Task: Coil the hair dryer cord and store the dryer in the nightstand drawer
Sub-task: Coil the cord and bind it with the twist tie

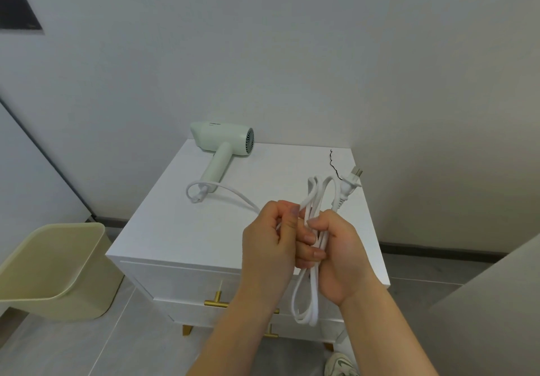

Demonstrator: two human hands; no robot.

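A pale green hair dryer (222, 141) lies on its side at the back left of the white nightstand (187, 226). Its white cord (305, 302) runs from the handle to my hands, which are above the front edge. My right hand (340, 256) grips a bundle of several long cord loops; the plug (350, 184) sticks up above the bundle. My left hand (270, 238) pinches the cord strand just left of the bundle. The nightstand's drawers (175, 282) are closed, with gold handles (216, 300).
A beige waste bin (52, 270) stands on the floor left of the nightstand. A thin black twist tie (333, 164) lies on the top near the back right. Walls close in behind and at the right. A shoe (340, 365) shows at the bottom.
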